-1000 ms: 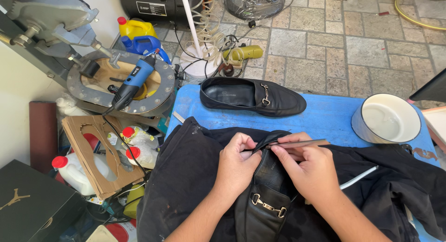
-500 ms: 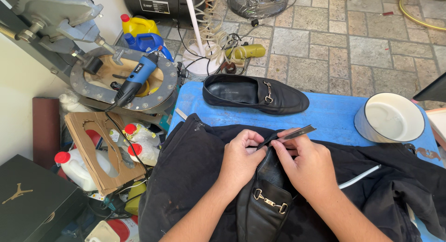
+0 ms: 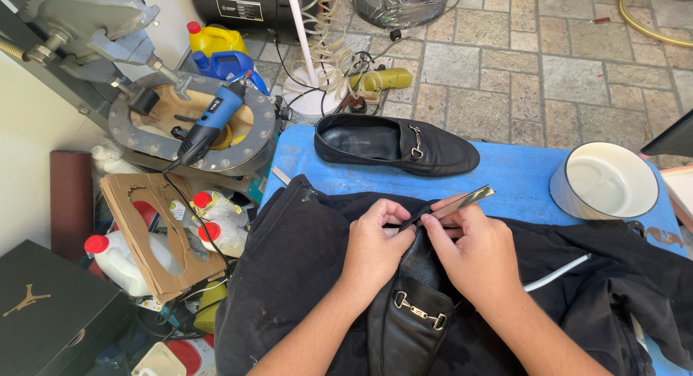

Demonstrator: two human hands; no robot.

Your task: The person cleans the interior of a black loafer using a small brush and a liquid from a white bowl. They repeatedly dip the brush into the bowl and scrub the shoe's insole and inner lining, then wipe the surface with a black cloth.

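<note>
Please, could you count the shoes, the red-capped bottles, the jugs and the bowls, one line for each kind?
Black loafers: 2, one on the blue table, one in the hands
Red-capped white bottles: 3
Jugs: 2, yellow, blue
White bowls: 1
Total: 8

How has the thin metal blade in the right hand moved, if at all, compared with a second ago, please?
Yes. The metal blade in the right hand has tilted: its free tip has risen toward the loafer on the blue table.
</note>
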